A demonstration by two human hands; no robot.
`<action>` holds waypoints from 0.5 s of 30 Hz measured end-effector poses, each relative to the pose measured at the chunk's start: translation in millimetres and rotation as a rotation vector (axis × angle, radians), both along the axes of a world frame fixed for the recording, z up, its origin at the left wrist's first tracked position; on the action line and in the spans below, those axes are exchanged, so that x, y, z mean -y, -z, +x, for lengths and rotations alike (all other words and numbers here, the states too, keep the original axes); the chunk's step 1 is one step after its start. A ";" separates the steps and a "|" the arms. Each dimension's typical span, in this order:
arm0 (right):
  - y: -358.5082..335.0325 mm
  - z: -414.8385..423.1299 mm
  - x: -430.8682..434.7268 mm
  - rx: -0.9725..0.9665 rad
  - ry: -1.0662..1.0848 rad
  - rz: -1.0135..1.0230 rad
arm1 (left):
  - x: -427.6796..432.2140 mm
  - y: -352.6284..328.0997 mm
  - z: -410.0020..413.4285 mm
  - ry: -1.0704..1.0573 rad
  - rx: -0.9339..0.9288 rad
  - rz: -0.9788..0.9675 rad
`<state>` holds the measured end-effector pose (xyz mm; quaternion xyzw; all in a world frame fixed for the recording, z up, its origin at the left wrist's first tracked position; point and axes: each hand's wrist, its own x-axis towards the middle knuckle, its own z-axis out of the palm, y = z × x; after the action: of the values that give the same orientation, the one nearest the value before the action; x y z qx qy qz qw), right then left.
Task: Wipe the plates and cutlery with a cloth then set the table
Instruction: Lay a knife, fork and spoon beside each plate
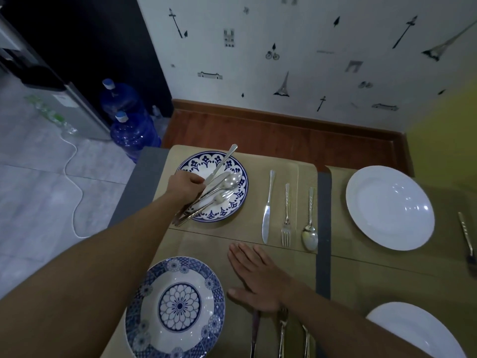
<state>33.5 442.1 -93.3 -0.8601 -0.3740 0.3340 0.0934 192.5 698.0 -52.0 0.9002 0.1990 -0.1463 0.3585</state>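
My left hand (186,187) grips a bundle of cutlery (219,188), knives, a spoon and a fork, held over the far blue-patterned plate (238,202). My right hand (254,276) lies flat with straight fingers on the beige placemat (289,267). A second blue-patterned plate (175,306) sits near me at the left. To the right of the far plate lie a knife (268,208), a fork (286,215) and a spoon (309,223) side by side. More cutlery (282,332) lies partly under my right wrist.
Two white plates stand at the right, one far (389,208) and one near (418,329), with a utensil (467,239) at the right edge. A wooden ledge and wall run behind the table. Blue water jugs (129,125) and a white cable are on the floor at left.
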 end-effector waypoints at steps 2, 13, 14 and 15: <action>0.6 -0.8 0.0 0.015 -0.007 -0.006 | 1.9 -1.9 1.9 0.015 -0.014 -0.002; 1.3 -0.2 -0.1 -0.014 0.013 -0.004 | -1.0 -7.2 -9.1 0.039 0.140 0.165; 1.4 -0.3 -0.3 -0.019 0.014 -0.004 | -0.9 -8.7 -11.5 0.023 0.160 0.164; 1.6 0.1 -0.6 -0.019 0.013 -0.005 | -0.2 -10.8 -14.1 0.000 0.184 0.157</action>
<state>33.6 442.7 -94.9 -0.8595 -0.3668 0.3425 0.0967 178.4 698.2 -41.2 0.9352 0.1760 -0.0468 0.3036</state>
